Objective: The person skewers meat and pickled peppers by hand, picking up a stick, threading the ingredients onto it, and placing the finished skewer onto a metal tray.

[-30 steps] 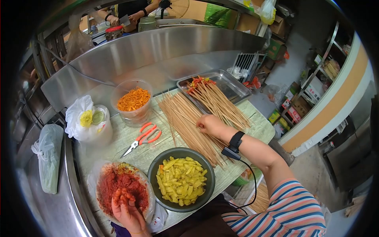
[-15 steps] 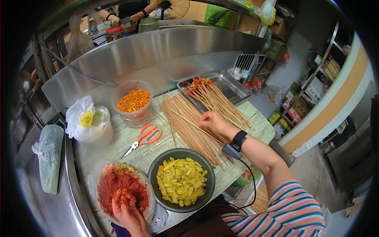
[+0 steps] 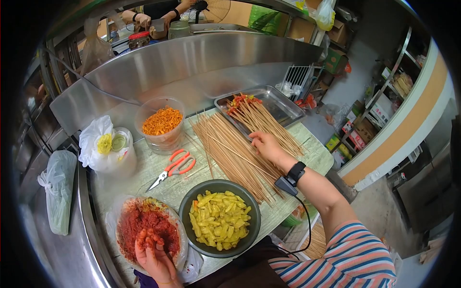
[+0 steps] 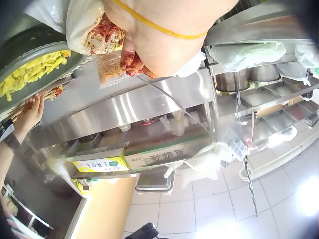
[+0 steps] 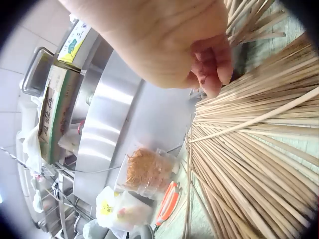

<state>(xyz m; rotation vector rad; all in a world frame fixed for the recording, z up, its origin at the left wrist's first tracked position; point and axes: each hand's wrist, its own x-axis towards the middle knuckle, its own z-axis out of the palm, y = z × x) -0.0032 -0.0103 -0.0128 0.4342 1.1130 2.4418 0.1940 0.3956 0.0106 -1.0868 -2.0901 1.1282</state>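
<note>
My right hand (image 3: 268, 146), fingers curled, is low over a spread of thin wooden skewers (image 3: 225, 149). In the right wrist view its fingertips (image 5: 213, 88) hang close to the skewers' far ends; I cannot tell whether one is pinched. My left hand (image 3: 154, 259) stays loosely curled above a plastic-lined container of red chili paste (image 3: 129, 230), its fingertips smeared red. Just right of it sits a dark bowl (image 3: 258, 225) of yellow-green pickled pieces (image 3: 221, 218). Skewers threaded with red and green bits (image 3: 244, 102) lie across a metal tray (image 3: 288, 106).
Orange-handled scissors (image 3: 173, 168) lie on the table behind the bowl. Behind them stand a clear tub of orange shreds (image 3: 162, 121) and a white bag-covered tub (image 3: 113, 153). A steel panel (image 3: 192, 62) rises at the back; another person's hands (image 3: 156, 21) work beyond it.
My right hand has shifted right across the skewers, toward the threaded ones by the tray. The left hand stays over the chili paste. The other person's hands have moved slightly.
</note>
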